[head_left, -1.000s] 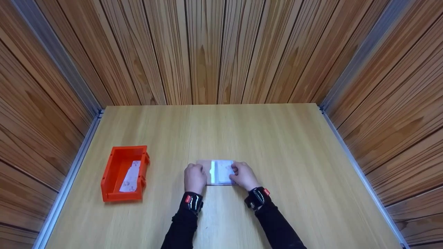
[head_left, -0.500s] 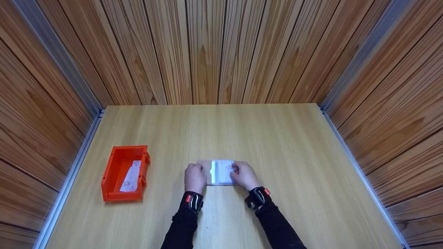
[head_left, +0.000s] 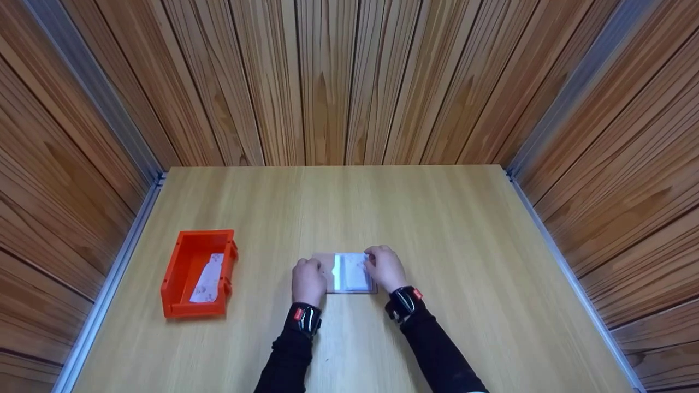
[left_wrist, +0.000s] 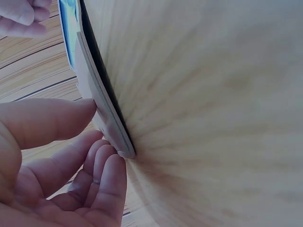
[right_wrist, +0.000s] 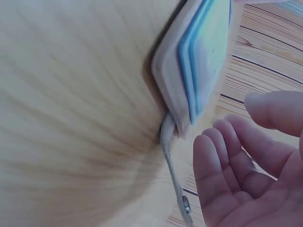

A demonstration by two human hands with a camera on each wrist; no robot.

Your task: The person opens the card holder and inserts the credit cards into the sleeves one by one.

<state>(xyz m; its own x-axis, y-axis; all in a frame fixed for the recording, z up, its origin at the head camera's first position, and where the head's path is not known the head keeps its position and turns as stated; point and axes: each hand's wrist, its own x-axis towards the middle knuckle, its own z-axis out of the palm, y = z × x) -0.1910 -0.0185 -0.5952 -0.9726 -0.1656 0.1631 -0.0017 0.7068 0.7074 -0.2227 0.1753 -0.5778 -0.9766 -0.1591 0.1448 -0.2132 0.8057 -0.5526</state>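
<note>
A pale pinkish wallet lies opened flat on the table between both hands. A bluish plastic-covered insert covers its right part. My left hand holds its left end, the thumb on the top face and the fingers curled at the corner in the left wrist view. My right hand is at the wallet's upper right edge. The right wrist view shows its fingers loosely bent beside the wallet, thumb apart, holding nothing. From the wallet's end there, a strap with a metal snap sticks out.
An orange bin stands on the left of the wooden table; a whitish patterned piece lies inside it. Wood-panelled walls with metal corner rails enclose the table at the back and sides.
My right hand has let go of the wallet's right edge and shifted slightly up and away, its fingers loosening. My left hand and the wallet have stayed nearly where they were.
</note>
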